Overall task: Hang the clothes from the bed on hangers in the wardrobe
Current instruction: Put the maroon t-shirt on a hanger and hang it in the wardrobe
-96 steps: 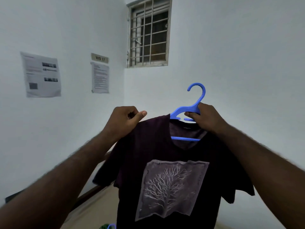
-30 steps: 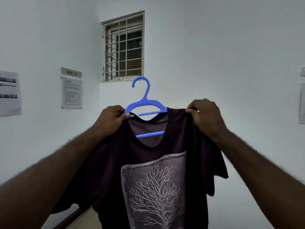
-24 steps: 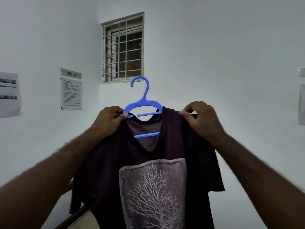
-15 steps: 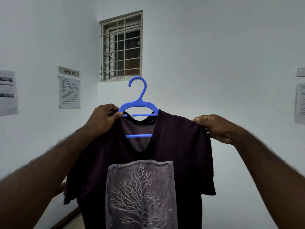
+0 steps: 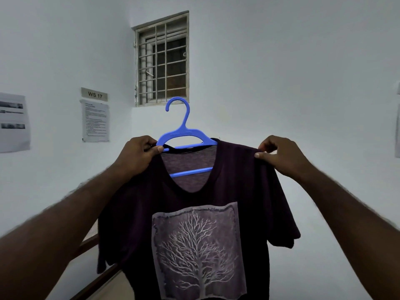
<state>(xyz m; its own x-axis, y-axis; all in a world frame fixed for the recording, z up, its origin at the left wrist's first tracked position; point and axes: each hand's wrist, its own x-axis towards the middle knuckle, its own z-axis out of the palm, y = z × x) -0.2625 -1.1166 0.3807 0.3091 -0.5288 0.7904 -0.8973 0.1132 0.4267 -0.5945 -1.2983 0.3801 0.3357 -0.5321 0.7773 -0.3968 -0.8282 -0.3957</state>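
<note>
At the centre of the frame, held up in the air before a pale wall (image 5: 281, 72): a dark purple T-shirt (image 5: 238, 180) with a pale tree print (image 5: 199, 250) on the chest, already threaded onto a blue plastic hanger (image 5: 184, 135). Hook upright, open toward the left of the frame, its top crossing the lower edge of the barred window (image 5: 162, 59); lower bar visible across the open neckline. Gripped at the left-of-frame end of the hanger by the left hand (image 5: 138, 154), fingers curled round the blue arm and the collar cloth together, thumb tip against the hanger. Pinched at the shoulder on the right of the frame by the right hand (image 5: 281, 154), thumb and forefinger clamping a fold of fabric, other fingers curled above. Sleeves hanging loose on both sides, hem lost past the bottom edge. On the left of the frame, a "WS 17" sign (image 5: 94, 94) above a printed sheet (image 5: 95, 121), with another sheet (image 5: 13, 122) at the far left edge. In the lower left corner, a dark wooden rail (image 5: 101, 276) running diagonally behind the left forearm.
</note>
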